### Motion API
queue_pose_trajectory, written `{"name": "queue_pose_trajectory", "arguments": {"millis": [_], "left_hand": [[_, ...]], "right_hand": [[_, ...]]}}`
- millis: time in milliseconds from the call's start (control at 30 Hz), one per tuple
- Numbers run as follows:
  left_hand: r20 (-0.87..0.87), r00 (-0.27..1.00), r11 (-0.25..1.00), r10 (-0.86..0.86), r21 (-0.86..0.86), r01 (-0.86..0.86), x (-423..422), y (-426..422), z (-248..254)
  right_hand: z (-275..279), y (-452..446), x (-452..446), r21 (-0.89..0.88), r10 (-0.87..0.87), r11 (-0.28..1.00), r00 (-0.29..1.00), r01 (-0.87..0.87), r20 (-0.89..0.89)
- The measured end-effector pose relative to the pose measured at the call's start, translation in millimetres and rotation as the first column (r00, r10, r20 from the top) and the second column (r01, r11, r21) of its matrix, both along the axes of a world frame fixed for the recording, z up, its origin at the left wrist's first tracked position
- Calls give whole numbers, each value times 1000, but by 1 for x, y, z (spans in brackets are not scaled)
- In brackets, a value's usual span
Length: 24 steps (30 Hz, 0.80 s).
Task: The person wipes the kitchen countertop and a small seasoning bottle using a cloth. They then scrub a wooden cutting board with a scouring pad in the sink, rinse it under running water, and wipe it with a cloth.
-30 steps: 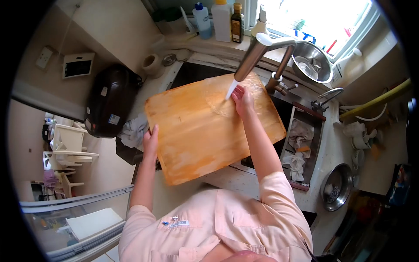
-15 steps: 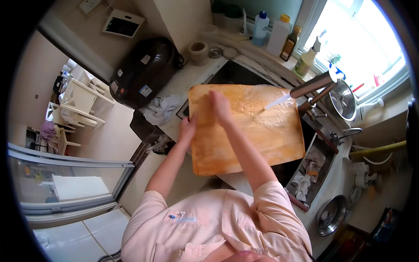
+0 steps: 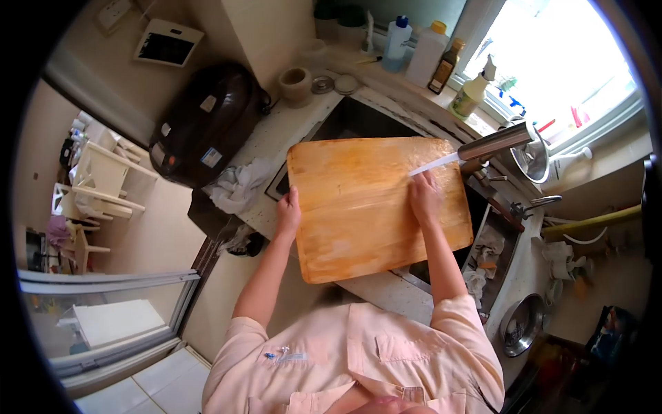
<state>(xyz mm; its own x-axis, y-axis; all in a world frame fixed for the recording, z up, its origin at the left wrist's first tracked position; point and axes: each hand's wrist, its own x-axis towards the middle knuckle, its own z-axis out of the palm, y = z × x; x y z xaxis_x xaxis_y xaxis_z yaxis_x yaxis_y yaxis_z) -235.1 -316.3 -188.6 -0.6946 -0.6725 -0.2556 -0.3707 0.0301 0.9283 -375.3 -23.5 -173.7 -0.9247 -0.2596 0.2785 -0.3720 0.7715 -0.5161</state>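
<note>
A large wooden cutting board (image 3: 365, 214) lies tilted over the sink (image 3: 352, 121), its surface wet. My left hand (image 3: 288, 215) grips the board's left edge, thumb on top and the other fingers hidden beneath. On the right part of the board rests my right hand (image 3: 426, 196), fingers stretched out against the wood under the running water. Nothing shows in that hand. From the metal faucet (image 3: 493, 141) a white stream of water (image 3: 433, 165) falls beside my right fingertips.
A dark rounded appliance (image 3: 210, 124) and a crumpled white cloth (image 3: 238, 185) sit left of the sink. Several bottles, among them a spray bottle (image 3: 472, 93), line the window ledge. Two metal bowls, one being a bowl (image 3: 522, 324) at lower right, stand on the right side.
My right hand has moved from the board's upper left across to its right part, by the water stream. My left hand keeps its hold on the left edge.
</note>
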Motion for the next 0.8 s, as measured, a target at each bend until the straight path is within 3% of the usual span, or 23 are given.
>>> {"name": "queue_pose_trajectory", "arguments": {"millis": [33,100,133,200,267,300,333,400,500,600,667,733,800], "left_hand": [[-7,1000,1000,-2,5,2,-4,-3,-4],[-2,1000,1000,2,17,-2,-8,-6,-10],[3,1000,1000,11,20,-12,-11,-8,-11],[22,999,1000,23,17,-24,-12,-11,-10],[-58,997,998,-58,-34,57,-11,-11,2],[-97,990,994,-101,-60,96,-11,-12,7],[-96,990,992,-104,-85,96,-12,-15,9],[-91,992,988,-90,-137,77,-12,-28,11],[-191,981,995,-41,-99,22,-10,-48,16],[-216,976,1000,0,-9,-2,-10,-52,43],[-246,968,998,-45,-41,36,-11,-53,47],[-258,965,999,-50,-26,45,-16,-57,48],[-112,992,997,-57,-49,52,-16,-55,59]], "right_hand": [[-36,31,-2,84,-187,975,968,203,-169],[-45,83,2,145,-397,885,879,443,-264],[-45,105,0,223,-550,807,833,547,-58],[-28,118,-1,255,-641,768,700,588,315],[-59,142,-16,78,-533,827,733,557,423],[-81,156,-26,-118,-406,830,736,545,541],[-92,156,-27,-189,-370,822,755,538,541],[-105,149,-33,-233,-351,836,811,496,469],[-90,126,-45,-348,-216,813,796,467,565],[-79,108,-60,-313,-248,853,852,418,461],[-66,112,-60,-342,-189,853,844,395,502],[-52,122,-59,-212,-233,894,814,394,532],[-16,129,-45,-133,-227,916,763,378,605]]}}
